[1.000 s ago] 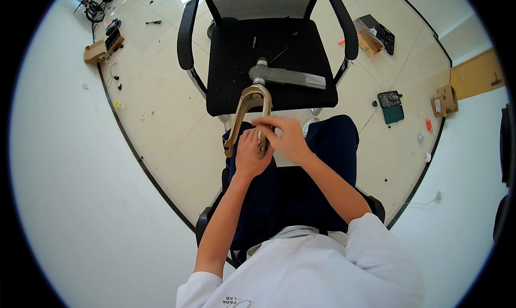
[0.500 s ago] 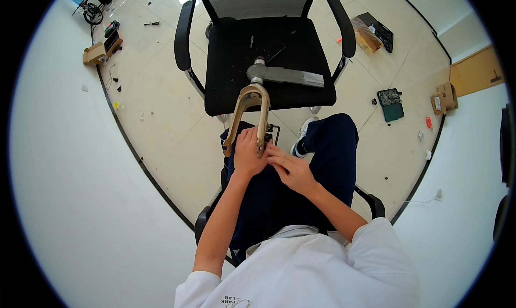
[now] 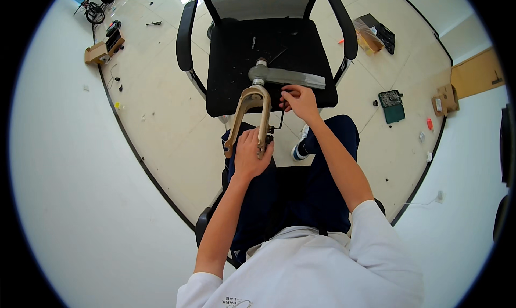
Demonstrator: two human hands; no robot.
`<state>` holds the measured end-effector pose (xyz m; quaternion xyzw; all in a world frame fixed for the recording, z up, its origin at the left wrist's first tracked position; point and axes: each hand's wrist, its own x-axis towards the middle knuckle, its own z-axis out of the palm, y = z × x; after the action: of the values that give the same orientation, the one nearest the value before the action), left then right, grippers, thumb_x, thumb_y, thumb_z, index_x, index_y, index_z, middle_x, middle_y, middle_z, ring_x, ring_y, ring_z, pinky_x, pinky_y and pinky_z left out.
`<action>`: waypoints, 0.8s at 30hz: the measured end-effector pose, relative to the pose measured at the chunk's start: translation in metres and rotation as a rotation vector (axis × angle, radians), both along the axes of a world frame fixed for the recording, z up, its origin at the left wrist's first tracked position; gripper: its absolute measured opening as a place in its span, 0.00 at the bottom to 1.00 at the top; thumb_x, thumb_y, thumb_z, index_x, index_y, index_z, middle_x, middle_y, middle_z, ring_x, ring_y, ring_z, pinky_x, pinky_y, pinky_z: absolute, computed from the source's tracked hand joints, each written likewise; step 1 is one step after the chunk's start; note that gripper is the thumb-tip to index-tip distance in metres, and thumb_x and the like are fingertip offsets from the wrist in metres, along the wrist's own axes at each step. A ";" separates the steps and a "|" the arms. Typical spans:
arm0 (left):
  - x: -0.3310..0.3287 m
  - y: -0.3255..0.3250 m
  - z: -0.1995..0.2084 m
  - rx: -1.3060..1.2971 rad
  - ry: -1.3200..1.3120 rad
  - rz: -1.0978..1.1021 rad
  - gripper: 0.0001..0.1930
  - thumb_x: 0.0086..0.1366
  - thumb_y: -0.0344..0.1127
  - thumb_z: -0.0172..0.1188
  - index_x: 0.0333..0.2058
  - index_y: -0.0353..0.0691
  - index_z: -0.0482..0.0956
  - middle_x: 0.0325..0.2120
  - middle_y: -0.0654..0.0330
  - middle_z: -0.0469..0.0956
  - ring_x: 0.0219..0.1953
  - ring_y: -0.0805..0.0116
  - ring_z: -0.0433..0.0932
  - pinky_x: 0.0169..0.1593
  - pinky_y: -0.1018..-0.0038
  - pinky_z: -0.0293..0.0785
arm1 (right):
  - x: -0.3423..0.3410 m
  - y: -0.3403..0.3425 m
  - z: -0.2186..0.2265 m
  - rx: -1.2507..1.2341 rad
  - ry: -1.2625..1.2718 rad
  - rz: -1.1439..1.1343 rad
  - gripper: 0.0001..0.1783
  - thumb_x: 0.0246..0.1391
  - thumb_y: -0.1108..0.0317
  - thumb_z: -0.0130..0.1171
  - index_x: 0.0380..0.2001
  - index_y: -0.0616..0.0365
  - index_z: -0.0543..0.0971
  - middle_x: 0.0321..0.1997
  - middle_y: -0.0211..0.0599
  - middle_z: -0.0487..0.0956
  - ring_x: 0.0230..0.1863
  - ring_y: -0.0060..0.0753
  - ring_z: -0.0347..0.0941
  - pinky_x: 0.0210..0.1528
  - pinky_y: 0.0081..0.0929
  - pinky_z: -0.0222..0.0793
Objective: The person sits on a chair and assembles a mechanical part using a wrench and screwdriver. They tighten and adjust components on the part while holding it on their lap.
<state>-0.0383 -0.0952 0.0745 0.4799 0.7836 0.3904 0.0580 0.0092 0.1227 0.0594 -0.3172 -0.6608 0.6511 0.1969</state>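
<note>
A bronze two-legged fork (image 3: 263,108) slopes from the chair seat down toward my lap. Its upper end meets a grey tapered piece (image 3: 295,77) lying on the black seat. My left hand (image 3: 253,153) is closed round the lower end of the fork's right leg, beside a small black fitting (image 3: 269,138). My right hand (image 3: 299,101) pinches the upper end of a black L-shaped hex key (image 3: 282,118), whose short end reaches the fitting on that leg. The exact contact there is too small to tell.
The black office chair (image 3: 226,50) facing me carries a small metal rod and a thin black tool. On the tiled floor to the right lie an open green case (image 3: 394,112), a black case (image 3: 382,37) and cardboard boxes (image 3: 447,99). Another open box (image 3: 98,53) stands far left.
My right hand has moved up and away from the fork's lower end to the hex key's upper end. The key now points upward instead of down. My left hand stays on the fork.
</note>
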 end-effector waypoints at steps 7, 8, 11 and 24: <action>-0.001 0.000 -0.004 0.070 -0.023 0.030 0.18 0.56 0.33 0.61 0.44 0.33 0.73 0.37 0.52 0.76 0.43 0.53 0.72 0.48 0.64 0.66 | 0.054 -0.045 -0.080 -0.159 -0.292 0.053 0.18 0.63 0.65 0.47 0.31 0.73 0.76 0.25 0.47 0.80 0.25 0.38 0.81 0.29 0.29 0.79; -0.002 0.000 -0.006 0.068 -0.023 0.032 0.18 0.56 0.33 0.61 0.44 0.32 0.73 0.37 0.52 0.76 0.43 0.53 0.72 0.47 0.64 0.66 | 0.063 -0.059 -0.080 -0.259 -0.310 0.065 0.18 0.63 0.65 0.47 0.30 0.73 0.75 0.25 0.47 0.80 0.25 0.38 0.81 0.29 0.30 0.79; 0.002 -0.003 -0.006 0.055 -0.022 0.040 0.18 0.56 0.33 0.61 0.44 0.32 0.73 0.37 0.52 0.76 0.43 0.53 0.72 0.47 0.64 0.66 | 0.093 -0.110 -0.049 -0.512 -0.282 0.095 0.17 0.63 0.66 0.47 0.31 0.72 0.75 0.24 0.46 0.79 0.23 0.37 0.79 0.28 0.29 0.78; 0.000 -0.001 -0.003 0.051 0.028 0.033 0.15 0.57 0.34 0.60 0.42 0.33 0.74 0.37 0.53 0.75 0.42 0.53 0.71 0.47 0.63 0.66 | 0.001 -0.054 0.078 0.824 -0.125 0.100 0.15 0.56 0.62 0.55 0.21 0.62 0.72 0.22 0.48 0.75 0.24 0.52 0.73 0.26 0.40 0.67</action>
<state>-0.0387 -0.0964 0.0717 0.4738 0.7819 0.4043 0.0282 0.0103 0.0683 0.1377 -0.2184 -0.8912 0.3206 0.2352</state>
